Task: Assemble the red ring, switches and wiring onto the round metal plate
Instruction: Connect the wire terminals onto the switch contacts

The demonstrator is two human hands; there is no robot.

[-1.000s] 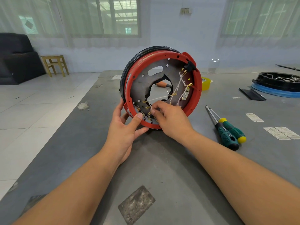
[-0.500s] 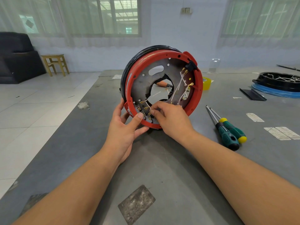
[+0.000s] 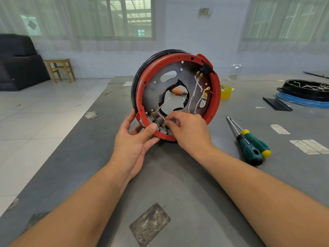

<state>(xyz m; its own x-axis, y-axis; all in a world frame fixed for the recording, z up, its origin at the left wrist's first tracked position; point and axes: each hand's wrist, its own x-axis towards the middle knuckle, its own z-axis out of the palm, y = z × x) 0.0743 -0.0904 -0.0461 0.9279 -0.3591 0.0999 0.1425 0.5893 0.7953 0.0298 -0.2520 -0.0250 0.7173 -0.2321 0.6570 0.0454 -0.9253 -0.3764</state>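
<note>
Assembly: round grey metal plate with a jagged centre hole, framed by a red plastic ring, stands on edge on the grey table; a black band lies behind the ring
Left hand: grips the ring's lower left rim; thumb on the front, fingers curled behind
Right hand: fingertips pinch a thin white wire at the brass terminals near the plate's bottom edge
Wiring: more white wires run down from a black switch at upper right
Nearby: two green-handled screwdrivers lie right of the assembly; yellow tape roll behind it; black tray on blue disc at far right
</note>
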